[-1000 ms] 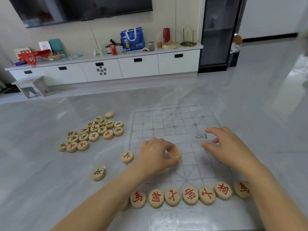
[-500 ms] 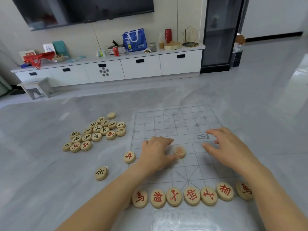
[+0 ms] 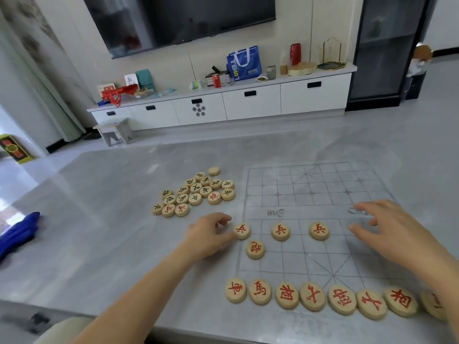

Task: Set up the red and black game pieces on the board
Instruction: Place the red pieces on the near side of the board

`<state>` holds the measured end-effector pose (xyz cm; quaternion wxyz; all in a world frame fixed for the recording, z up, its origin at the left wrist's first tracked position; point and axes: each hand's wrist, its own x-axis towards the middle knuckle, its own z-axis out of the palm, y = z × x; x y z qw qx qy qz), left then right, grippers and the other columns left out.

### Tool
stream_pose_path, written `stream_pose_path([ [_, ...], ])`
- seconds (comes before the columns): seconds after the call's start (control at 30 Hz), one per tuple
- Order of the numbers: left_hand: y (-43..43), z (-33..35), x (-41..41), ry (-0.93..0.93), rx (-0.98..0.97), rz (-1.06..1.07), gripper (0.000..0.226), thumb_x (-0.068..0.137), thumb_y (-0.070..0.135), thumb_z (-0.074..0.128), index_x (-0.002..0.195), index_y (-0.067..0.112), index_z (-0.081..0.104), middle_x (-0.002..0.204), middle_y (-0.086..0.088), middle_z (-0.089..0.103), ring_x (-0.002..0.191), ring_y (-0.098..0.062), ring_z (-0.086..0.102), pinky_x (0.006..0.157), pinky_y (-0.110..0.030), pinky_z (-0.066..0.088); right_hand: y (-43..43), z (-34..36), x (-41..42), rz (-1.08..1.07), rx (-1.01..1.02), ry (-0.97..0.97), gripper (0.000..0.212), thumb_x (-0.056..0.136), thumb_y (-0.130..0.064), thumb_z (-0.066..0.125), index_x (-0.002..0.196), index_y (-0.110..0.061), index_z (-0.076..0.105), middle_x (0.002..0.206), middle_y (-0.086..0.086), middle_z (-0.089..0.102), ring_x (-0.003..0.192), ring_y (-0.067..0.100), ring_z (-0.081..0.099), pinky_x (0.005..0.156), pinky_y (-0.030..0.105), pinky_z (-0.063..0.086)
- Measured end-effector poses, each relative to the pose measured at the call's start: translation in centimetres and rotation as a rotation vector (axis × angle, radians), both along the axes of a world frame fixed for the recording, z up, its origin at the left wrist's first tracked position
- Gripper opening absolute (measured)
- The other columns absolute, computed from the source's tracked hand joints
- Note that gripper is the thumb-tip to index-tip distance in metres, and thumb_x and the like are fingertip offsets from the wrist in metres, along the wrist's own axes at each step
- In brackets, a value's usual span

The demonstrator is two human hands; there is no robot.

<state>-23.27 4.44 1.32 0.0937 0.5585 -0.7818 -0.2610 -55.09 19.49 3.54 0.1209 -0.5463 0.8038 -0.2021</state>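
Note:
A thin grid board [image 3: 310,192] lies on the grey table. Along its near edge stands a row of several red-marked wooden discs [image 3: 313,296]. Further in, three red pawn discs sit in a line: left [image 3: 243,230], middle [image 3: 280,231], right [image 3: 319,230]. Another red disc [image 3: 255,249] sits just below the left pawn. My left hand [image 3: 208,235] lies at the board's left edge with loosely curled fingers, its thumb tip touching the left pawn's side. My right hand [image 3: 387,229] hovers with spread fingers over the board's right side, holding nothing. A cluster of black and red discs [image 3: 196,192] lies left of the board.
A blue cloth [image 3: 17,232] lies at the table's left edge. The table's near edge runs just below the disc row. Beyond the table are a small stool [image 3: 114,131] and a white cabinet [image 3: 223,105] with bags and cans on top.
My left hand has moved from the board's middle to its left edge. Three pawns and one more red disc now stand on the board. The two loose discs beside the board are gone.

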Motion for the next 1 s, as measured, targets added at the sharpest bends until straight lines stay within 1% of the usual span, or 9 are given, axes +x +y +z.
stream_pose_path([
  [0.07,0.5,0.0,-1.0,-0.061,-0.031,-0.053,0.052,0.078,0.049,0.067,0.125,0.033,0.053,0.116,0.012,0.057,0.107,-0.008,0.052,0.101,-0.039,0.037,0.0,0.0,0.1,-0.001,0.008,-0.003,0.052,0.087,-0.045,0.054,0.135,-0.029,0.043,0.137,-0.004,0.039,0.107,0.014,0.054,0.086,0.036,0.048],
  [0.17,0.6,0.1,-2.5,-0.150,-0.141,-0.077,0.049,0.078,0.052,0.064,0.122,0.035,0.055,0.115,0.012,0.057,0.107,-0.011,0.052,0.097,-0.038,0.033,0.1,0.0,-0.1,-0.007,0.012,-0.008,0.051,0.087,-0.044,0.054,0.135,-0.029,0.043,0.137,-0.005,0.039,0.107,0.014,0.053,0.085,0.034,0.047],
  [0.23,0.7,0.3,-3.2,-0.081,-0.176,-0.029,0.046,0.076,0.054,0.064,0.118,0.035,0.058,0.111,0.013,0.059,0.105,-0.011,0.053,0.096,-0.038,0.036,0.3,0.1,-0.6,-0.021,0.000,-0.024,0.051,0.087,-0.043,0.055,0.135,-0.028,0.044,0.137,-0.005,0.040,0.107,0.014,0.053,0.084,0.034,0.046],
  [0.3,1.3,0.9,-4.6,0.062,-0.225,-0.014,0.043,0.075,0.052,0.066,0.113,0.034,0.060,0.106,0.015,0.060,0.102,-0.008,0.054,0.096,-0.040,0.040,0.6,0.5,-1.4,-0.065,-0.037,-0.057,0.051,0.087,-0.043,0.056,0.134,-0.027,0.045,0.136,-0.004,0.041,0.104,0.013,0.054,0.085,0.035,0.046],
  [0.37,2.7,1.6,-7.0,0.119,-0.249,-0.085,0.041,0.077,0.049,0.067,0.114,0.034,0.060,0.107,0.016,0.059,0.103,-0.006,0.052,0.097,-0.039,0.041,1.0,1.0,-2.3,-0.129,-0.084,-0.084,0.048,0.088,-0.042,0.056,0.133,-0.026,0.047,0.134,-0.002,0.042,0.098,0.011,0.053,0.085,0.036,0.046],
  [0.5,5.4,1.5,-13.0,0.128,-0.229,-0.286,0.041,0.078,0.049,0.065,0.116,0.035,0.060,0.113,0.017,0.059,0.109,-0.006,0.049,0.101,-0.037,0.036,1.6,1.4,-4.0,-0.222,-0.107,-0.077,0.045,0.091,-0.041,0.051,0.132,-0.024,0.048,0.131,0.003,0.045,0.094,0.014,0.056,0.084,0.036,0.046],
  [0.77,6.3,-0.2,-22.3,0.035,-0.263,-0.487,0.040,0.085,0.047,0.056,0.122,0.032,0.057,0.120,0.011,0.058,0.114,-0.014,0.048,0.093,-0.037,0.028,2.5,0.8,-5.0,-0.271,-0.085,-0.079,0.046,0.091,-0.044,0.049,0.133,-0.025,0.047,0.134,0.002,0.044,0.104,0.019,0.058,0.089,0.040,0.048],
  [0.9,6.1,-0.2,-23.7,-0.095,-0.271,-0.598,0.041,0.086,0.039,0.055,0.126,0.032,0.054,0.128,0.008,0.056,0.119,-0.016,0.046,0.097,-0.040,0.027,2.3,0.6,-5.0,-0.265,-0.078,-0.055,0.046,0.091,-0.044,0.047,0.134,-0.025,0.045,0.135,0.002,0.042,0.104,0.019,0.058,0.088,0.039,0.048],
  [1.0,5.7,-0.1,-23.3,-0.112,-0.274,-0.614,0.047,0.085,0.032,0.053,0.132,0.033,0.048,0.133,0.008,0.053,0.122,-0.017,0.044,0.098,-0.039,0.025,2.1,0.4,-4.8,-0.250,-0.068,-0.042,0.046,0.092,-0.043,0.047,0.134,-0.025,0.044,0.135,0.001,0.042,0.104,0.018,0.057,0.086,0.038,0.048],
])
